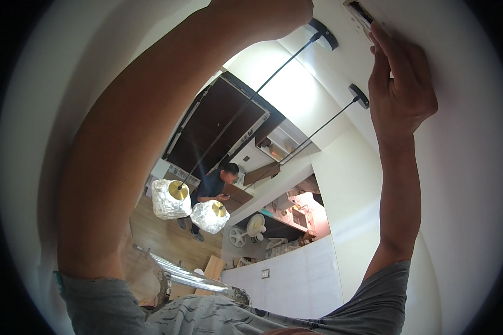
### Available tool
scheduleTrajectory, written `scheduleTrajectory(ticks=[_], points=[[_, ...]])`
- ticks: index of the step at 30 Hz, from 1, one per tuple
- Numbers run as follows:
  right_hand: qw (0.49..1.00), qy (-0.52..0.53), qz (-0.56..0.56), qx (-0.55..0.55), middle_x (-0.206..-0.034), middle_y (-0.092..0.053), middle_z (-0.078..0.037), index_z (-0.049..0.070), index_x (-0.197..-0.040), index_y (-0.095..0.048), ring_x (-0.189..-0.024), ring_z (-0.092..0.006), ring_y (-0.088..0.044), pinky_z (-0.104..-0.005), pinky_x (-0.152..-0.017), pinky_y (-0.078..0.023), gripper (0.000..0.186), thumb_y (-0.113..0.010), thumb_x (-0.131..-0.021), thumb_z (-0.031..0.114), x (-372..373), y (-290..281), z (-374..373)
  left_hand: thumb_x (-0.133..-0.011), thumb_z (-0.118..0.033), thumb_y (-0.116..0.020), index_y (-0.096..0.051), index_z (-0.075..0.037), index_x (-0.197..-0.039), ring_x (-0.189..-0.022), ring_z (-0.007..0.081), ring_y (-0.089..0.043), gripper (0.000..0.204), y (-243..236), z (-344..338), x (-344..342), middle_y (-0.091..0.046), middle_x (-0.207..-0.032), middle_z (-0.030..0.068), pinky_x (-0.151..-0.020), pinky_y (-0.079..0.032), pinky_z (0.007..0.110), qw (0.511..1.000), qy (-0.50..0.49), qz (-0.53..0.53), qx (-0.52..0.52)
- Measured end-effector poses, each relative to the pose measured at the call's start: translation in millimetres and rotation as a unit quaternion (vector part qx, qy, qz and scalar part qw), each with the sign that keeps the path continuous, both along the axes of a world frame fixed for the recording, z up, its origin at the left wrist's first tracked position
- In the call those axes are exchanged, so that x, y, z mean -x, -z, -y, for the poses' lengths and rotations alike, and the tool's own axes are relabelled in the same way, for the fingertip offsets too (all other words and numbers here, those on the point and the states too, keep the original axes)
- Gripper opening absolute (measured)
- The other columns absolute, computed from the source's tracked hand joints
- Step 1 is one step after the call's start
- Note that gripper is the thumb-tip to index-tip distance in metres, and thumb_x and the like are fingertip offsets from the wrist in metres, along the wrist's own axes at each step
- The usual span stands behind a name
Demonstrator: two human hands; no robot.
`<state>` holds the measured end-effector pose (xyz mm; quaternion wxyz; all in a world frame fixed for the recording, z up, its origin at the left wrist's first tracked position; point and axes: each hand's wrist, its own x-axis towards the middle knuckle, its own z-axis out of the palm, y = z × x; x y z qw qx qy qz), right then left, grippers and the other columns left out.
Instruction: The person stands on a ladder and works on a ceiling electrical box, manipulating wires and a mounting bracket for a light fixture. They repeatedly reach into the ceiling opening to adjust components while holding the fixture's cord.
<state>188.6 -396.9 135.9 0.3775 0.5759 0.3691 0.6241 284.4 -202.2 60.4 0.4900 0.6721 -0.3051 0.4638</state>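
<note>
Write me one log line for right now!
left hand: by black mount | right hand: at ceiling slot | lamps: two, hanging

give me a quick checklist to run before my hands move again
1. Right hand at the ceiling slot: ok, fingertips are at its edge.
2. Slot covered: not ok, its dark inside shows.
3. Left hand grip: cannot tell, the picture's top edge cuts it off.
4. Nearer black mount secure: cannot tell from this view.
5. Clear shades away from both hands: ok, they hang well below.
6. Other person out from under the shades: cannot tell.
</note>
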Motion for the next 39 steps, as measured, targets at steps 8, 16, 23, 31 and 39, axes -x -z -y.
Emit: scheduleTrajectory(ticks=[8, 16, 23, 31, 39], points=[[1.0, 0.001, -0.008, -0.012, -0.09, -0.076, -0.002, 0.015, -0.11, -0.08, -0.078, -0.0141, -0.077, -0.0243, -0.068, -0.065, 0.028, -0.078, -0.087, -0.001, 1, 3, -1, -0.099, -0.018, -0.062, -0.073, 0.007, -0.117, -0.115, 0.038, -0.069, 0.032, 5, 3, 0, -0.07, -0.121, 0.0282, -0.106, -0.052, 0.042, 1.0, 0.005, -0.005, 0.012], [1.0, -0.016, -0.01, -0.004, -0.089, -0.075, -0.002, 0.015, -0.109, -0.08, -0.076, -0.0138, -0.076, -0.0252, -0.067, -0.065, 0.027, -0.078, -0.087, -0.001, -1, 1, -1, -0.098, -0.017, -0.063, -0.072, 0.007, -0.118, -0.115, 0.038, -0.069, 0.033, 3, 1, 0, -0.07, -0.121, 0.0292, -0.106, -0.053, 0.041, 1.0, 0.003, -0.005, -0.005], [1.0, 0.004, 0.025, -0.001, -0.088, -0.075, -0.001, 0.018, -0.109, -0.08, -0.077, -0.0142, -0.075, -0.0251, -0.068, -0.064, 0.03, -0.079, -0.085, -0.001, -1, 0, -3, -0.098, -0.018, -0.063, -0.072, 0.007, -0.118, -0.115, 0.0386, -0.069, 0.033, 3, 0, -2, -0.07, -0.12, 0.0293, -0.106, -0.053, 0.042, 0.999, -0.023, 0.01, -0.023], [0.995, 0.078, 0.064, -0.027, -0.09, -0.073, 0.001, 0.02, -0.108, -0.079, -0.076, -0.016, -0.073, -0.027, -0.067, -0.062, 0.029, -0.08, -0.085, 0.002, 2, 6, -12, -0.097, -0.018, -0.063, -0.072, 0.006, -0.118, -0.115, 0.039, -0.069, 0.033, 2, -6, 0, -0.069, -0.12, 0.0298, -0.106, -0.053, 0.042, 1.0, -0.009, -0.022, -0.006], [0.994, 0.093, 0.06, -0.005, -0.093, -0.073, 0.0, 0.018, -0.108, -0.078, -0.08, -0.0182, -0.074, -0.0287, -0.072, -0.063, 0.029, -0.079, -0.084, 0.001, 2, 5, -18, -0.097, -0.016, -0.064, -0.071, 0.007, -0.118, -0.119, 0.0393, -0.066, 0.033, 6, -9, 7, -0.067, -0.122, 0.0312, -0.107, -0.05, 0.043, 0.999, -0.001, -0.046, 0.014]])
